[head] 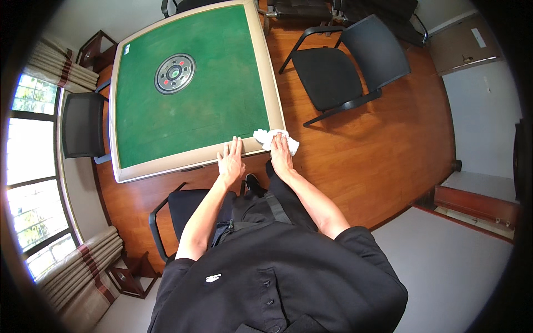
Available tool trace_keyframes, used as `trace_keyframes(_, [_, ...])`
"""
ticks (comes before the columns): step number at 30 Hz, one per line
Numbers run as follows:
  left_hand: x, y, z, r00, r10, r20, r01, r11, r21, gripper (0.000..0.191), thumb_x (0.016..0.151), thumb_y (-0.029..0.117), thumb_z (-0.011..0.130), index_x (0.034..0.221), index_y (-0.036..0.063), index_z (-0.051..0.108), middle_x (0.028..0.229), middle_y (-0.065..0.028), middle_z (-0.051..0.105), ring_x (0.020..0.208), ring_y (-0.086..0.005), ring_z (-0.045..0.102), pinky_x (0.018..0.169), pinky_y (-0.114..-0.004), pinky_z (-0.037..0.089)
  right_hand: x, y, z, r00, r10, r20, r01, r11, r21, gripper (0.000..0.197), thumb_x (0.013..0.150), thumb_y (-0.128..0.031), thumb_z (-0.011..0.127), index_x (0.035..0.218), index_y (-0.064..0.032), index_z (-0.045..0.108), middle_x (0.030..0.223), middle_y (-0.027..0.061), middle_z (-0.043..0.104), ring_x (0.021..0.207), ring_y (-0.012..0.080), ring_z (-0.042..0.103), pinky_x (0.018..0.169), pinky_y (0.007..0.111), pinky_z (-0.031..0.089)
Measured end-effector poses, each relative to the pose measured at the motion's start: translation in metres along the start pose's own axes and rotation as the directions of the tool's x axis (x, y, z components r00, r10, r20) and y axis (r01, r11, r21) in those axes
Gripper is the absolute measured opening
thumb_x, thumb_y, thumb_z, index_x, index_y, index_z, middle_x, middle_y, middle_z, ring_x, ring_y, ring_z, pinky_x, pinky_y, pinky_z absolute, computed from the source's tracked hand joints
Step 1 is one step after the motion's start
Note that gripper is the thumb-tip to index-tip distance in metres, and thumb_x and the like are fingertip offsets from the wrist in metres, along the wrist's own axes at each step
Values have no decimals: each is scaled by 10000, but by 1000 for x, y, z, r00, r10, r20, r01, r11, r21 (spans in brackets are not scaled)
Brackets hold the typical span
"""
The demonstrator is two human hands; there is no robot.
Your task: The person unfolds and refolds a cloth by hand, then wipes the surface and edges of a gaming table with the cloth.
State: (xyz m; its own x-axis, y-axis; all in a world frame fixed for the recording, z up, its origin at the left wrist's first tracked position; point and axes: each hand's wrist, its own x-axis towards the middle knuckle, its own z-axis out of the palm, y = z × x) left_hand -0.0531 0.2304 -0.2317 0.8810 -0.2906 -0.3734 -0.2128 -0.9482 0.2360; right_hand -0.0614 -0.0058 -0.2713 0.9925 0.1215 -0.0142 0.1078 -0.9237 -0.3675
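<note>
My right hand (282,155) presses a crumpled white cloth (265,137) onto the near right corner of a mahjong table, its fingers lying on the cloth. To its left, my left hand (231,162) rests with spread fingers on the beige padded rim (179,160) of the table and holds nothing. The tabletop is green felt (212,100), with a round black and grey centre console (175,74) set into it. A small white and blue label (127,49) lies at the felt's far left corner.
A black armchair (329,77) stands right of the table, another chair (83,125) at its left by the window. A third black chair (189,208) is close at my left side. Dark seats (302,10) stand beyond. Small wooden side tables (131,274) are near the curtains.
</note>
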Motion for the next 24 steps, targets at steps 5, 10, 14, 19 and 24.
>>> trace_keyframes(5, [1,-7,-13,994,-66,92,64,998,20,1159,841,327,839,1755,166,146,1829,-89,140,1635,-487,199,1193,-760,344,17,4,2,999,4,-44,-4,1000,-10,553,988,23,482,1528,141,465,1642,388,377,1533,556,368,1294,543,328])
trace_keyframes(10, [1,-6,-13,976,-116,184,117,993,2,1199,824,380,866,1759,226,131,1835,-83,116,1644,-526,133,1190,-788,333,63,8,6,999,34,-33,-38,991,-127,521,1027,-41,493,1504,164,451,1603,415,407,1528,532,395,1301,537,327])
trace_keyframes(14, [9,-18,-25,964,-86,252,82,996,25,1196,825,419,872,1757,295,133,1840,-13,128,1646,-481,189,1177,-807,341,96,13,9,999,44,20,-39,971,-234,521,1015,-19,500,1485,199,447,1597,428,408,1533,531,394,1305,526,332])
trace_keyframes(19, [16,-21,-43,918,-90,387,86,996,29,1135,852,441,858,1744,373,158,1837,41,149,1635,-435,269,1186,-809,336,142,25,12,999,-16,30,23,971,-237,524,1008,-20,504,1485,190,454,1598,427,408,1539,537,378,1319,537,307])
trace_keyframes(24, [18,-24,-52,914,-109,390,125,992,-16,999,922,309,810,1722,423,222,1826,59,192,1637,-403,283,1193,-805,336,183,26,10,998,-29,51,39,979,-199,543,1021,-25,492,1517,188,427,1613,435,382,1551,559,348,1326,542,296])
